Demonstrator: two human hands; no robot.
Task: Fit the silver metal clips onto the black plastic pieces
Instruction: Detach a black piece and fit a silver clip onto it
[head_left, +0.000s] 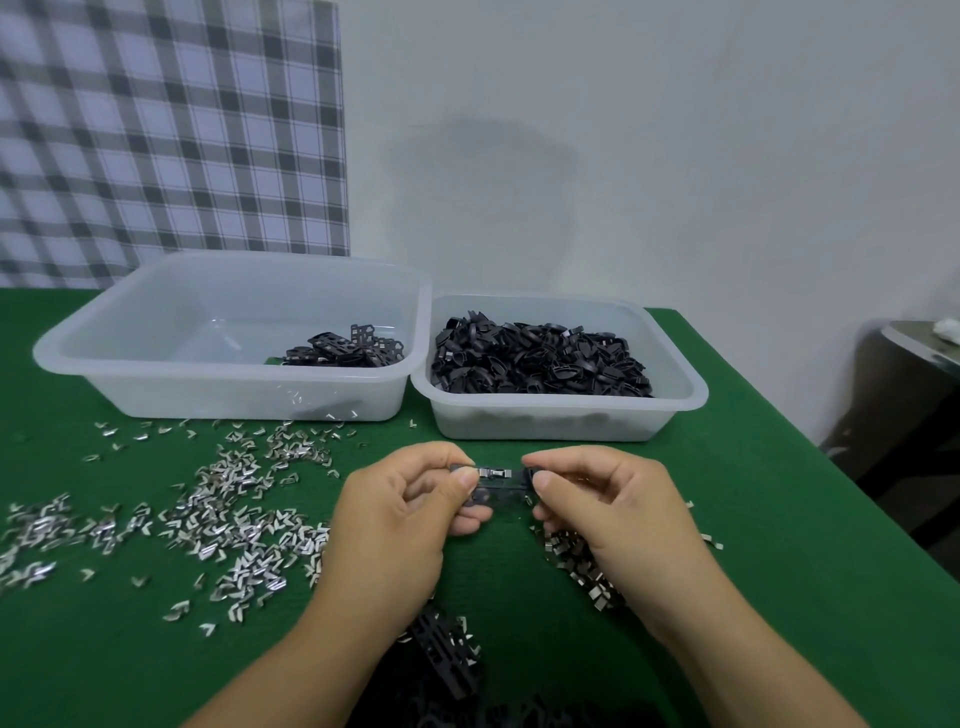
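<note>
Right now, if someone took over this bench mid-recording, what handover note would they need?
The left hand pinches the left end of a black plastic piece; the right hand pinches its right end.
A silver clip sits on its top edge, between the thumbs.
The loose clips lie scattered on the green table, mostly to the left.
Done, it seems: a small heap of clipped pieces in the large tub.
Left: the small tub heaped with black parts, and more black pieces near the person.
</note>
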